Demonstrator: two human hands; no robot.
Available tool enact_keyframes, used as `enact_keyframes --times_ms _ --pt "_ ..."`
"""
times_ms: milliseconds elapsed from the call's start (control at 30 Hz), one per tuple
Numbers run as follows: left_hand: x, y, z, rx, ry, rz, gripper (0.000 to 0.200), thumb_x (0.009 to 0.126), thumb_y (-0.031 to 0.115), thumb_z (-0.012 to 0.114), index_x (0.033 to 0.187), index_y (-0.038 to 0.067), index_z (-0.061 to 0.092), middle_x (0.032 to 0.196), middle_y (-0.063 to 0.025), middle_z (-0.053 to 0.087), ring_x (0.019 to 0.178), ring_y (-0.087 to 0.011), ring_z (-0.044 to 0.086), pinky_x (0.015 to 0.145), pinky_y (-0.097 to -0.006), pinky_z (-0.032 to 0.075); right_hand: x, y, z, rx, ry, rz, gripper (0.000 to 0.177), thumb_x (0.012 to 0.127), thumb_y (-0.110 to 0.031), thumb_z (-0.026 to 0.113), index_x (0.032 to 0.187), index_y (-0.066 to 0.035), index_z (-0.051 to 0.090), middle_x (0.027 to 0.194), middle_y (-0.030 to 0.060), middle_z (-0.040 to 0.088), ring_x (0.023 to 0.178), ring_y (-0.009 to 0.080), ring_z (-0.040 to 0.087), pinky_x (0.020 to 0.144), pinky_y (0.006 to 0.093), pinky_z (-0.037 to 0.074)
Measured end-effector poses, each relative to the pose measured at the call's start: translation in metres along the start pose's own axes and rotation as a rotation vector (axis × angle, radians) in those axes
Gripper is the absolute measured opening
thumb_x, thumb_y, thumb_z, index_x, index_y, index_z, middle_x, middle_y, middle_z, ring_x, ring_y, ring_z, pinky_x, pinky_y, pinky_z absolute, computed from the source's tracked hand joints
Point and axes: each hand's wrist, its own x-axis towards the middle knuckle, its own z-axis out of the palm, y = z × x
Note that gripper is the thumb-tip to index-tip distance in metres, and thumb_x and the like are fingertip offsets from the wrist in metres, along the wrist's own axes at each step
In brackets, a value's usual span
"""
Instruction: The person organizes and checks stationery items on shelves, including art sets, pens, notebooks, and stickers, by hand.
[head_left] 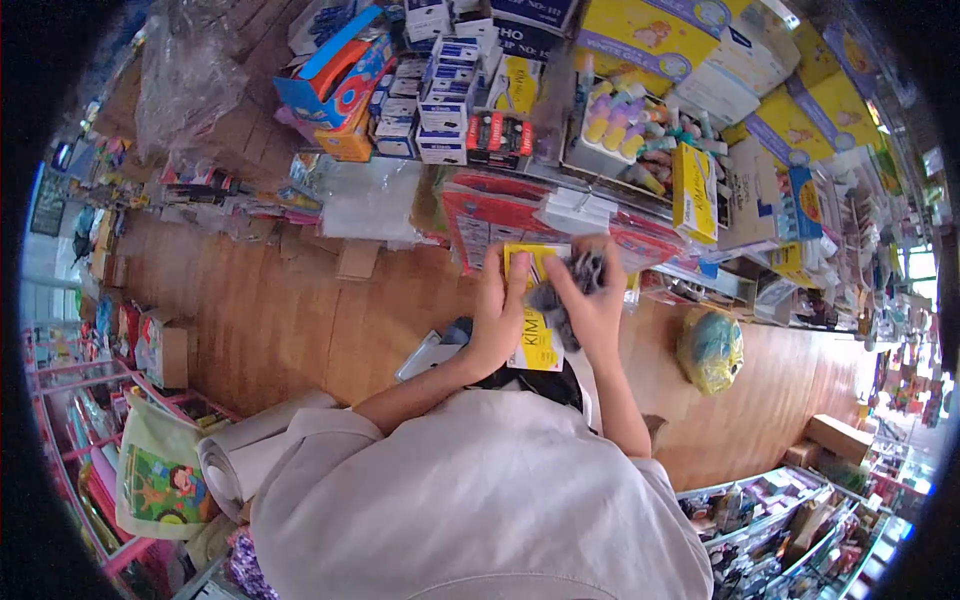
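My left hand (494, 318) grips a yellow and white box (536, 345) printed "KIM", its thumb lying along the near face. In my right hand (597, 312) is a bundle of small dark grey pieces (585, 268), held right beside the box; what the pieces are is too blurred to tell. My right thumb reaches toward the box's upper right edge. Both hands are close together in front of my chest, just short of the red flat packs (480, 222) hanging at the shelf's front. A similar yellow box (696, 190) stands on the shelf ahead.
Small blue and white boxes (443, 115) are stacked on the shelf ahead, next to a blue and orange carton (340, 85). A tray of bottles (612, 125) sits to their right. A yellow bag (711, 350) lies on the wooden floor (270, 300). Rolled sheets (232, 465) lie at lower left.
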Motion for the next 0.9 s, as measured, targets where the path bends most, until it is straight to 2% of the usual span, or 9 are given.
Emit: enact_keyframes --times_ms 167,200,333,400,533,600,633,833,900 --pt "0.013 0.013 -0.006 0.014 0.017 -0.056 0.03 0.101 0.028 0.039 0.109 0.001 0.049 0.096 -0.0078 0.057 0.086 -0.0135 0.052 0.078 -0.0286 0.042 -0.008 -0.013 0.014 0.163 0.026 0.054 0.032 0.075 -0.01 0.077 0.091 -0.003 0.05 0.077 0.0011 0.055 0.071 0.0065 0.049 0.064 0.0224 0.043" --pt "0.017 0.014 -0.011 0.012 0.02 -0.064 0.032 0.101 0.031 0.039 0.109 0.002 0.051 0.097 -0.0049 0.057 0.087 -0.0108 0.051 0.079 -0.0268 0.042 -0.016 -0.014 0.01 0.028 -0.019 0.057 0.033 0.073 -0.011 0.078 0.091 -0.004 0.05 0.076 0.0008 0.055 0.071 0.0065 0.049 0.065 0.0227 0.043" --pt "0.014 0.011 -0.008 0.114 0.121 -0.066 0.029 0.1 0.027 0.041 0.104 0.0 0.051 0.088 -0.0117 0.058 0.08 -0.018 0.055 0.074 -0.0321 0.044 -0.026 0.004 0.007 0.029 -0.041 0.075 0.034 0.072 -0.012 0.078 0.09 -0.004 0.05 0.075 0.0005 0.054 0.069 0.0065 0.047 0.063 0.023 0.042" --pt "0.007 0.013 -0.004 0.191 0.014 -0.008 0.03 0.099 0.027 0.042 0.106 -0.001 0.048 0.087 -0.0147 0.059 0.081 -0.0221 0.057 0.074 -0.0336 0.044 -0.013 0.007 0.003 0.087 -0.001 0.093 0.034 0.073 -0.012 0.078 0.089 -0.004 0.05 0.074 0.0001 0.053 0.068 0.0071 0.045 0.063 0.0224 0.04" --pt "0.002 0.001 0.002 0.095 -0.005 -0.008 0.029 0.099 0.026 0.043 0.106 -0.001 0.049 0.089 -0.0136 0.059 0.082 -0.0195 0.057 0.075 -0.0321 0.044 0.016 -0.007 0.001 0.008 0.052 0.024 0.032 0.074 -0.012 0.077 0.09 -0.004 0.05 0.076 0.0014 0.054 0.069 0.0086 0.047 0.063 0.0236 0.041" --pt "0.011 0.001 0.0 0.071 0.027 0.012 0.028 0.099 0.026 0.043 0.106 -0.001 0.049 0.089 -0.0123 0.06 0.081 -0.0178 0.056 0.075 -0.0312 0.044 0.006 -0.012 0.01 0.17 0.031 0.127 0.032 0.075 -0.013 0.077 0.091 -0.004 0.05 0.077 0.0026 0.055 0.07 0.0098 0.049 0.064 0.0258 0.043" --pt "0.018 0.003 -0.006 0.059 0.081 -0.013 0.028 0.099 0.026 0.043 0.106 -0.001 0.049 0.089 -0.0106 0.06 0.081 -0.0165 0.056 0.074 -0.0304 0.045 -0.005 -0.009 0.009 0.027 -0.026 0.042 0.034 0.075 -0.015 0.077 0.093 -0.003 0.051 0.078 0.0033 0.056 0.071 0.0105 0.05 0.065 0.0271 0.045" --pt "0.047 -0.005 -0.039 -0.04 0.31 -0.07 0.032 0.1 0.036 0.041 0.1 0.005 0.05 0.081 -0.0005 0.054 0.07 -0.0044 0.05 0.062 -0.021 0.042 -0.051 0.028 -0.019 -0.066 -0.43 0.137 0.038 0.072 -0.016 0.079 0.097 -0.002 0.054 0.086 0.0042 0.058 0.078 0.0111 0.052 0.071 0.0264 0.045" --pt "0.048 0.008 -0.042 -0.067 0.303 -0.104 0.032 0.1 0.036 0.041 0.101 0.005 0.05 0.082 -0.0007 0.054 0.071 -0.0048 0.051 0.063 -0.0212 0.042 -0.045 0.035 -0.034 0.003 -0.365 0.164 0.037 0.072 -0.015 0.079 0.097 -0.002 0.055 0.089 0.0044 0.059 0.081 0.0111 0.053 0.074 0.0267 0.044"
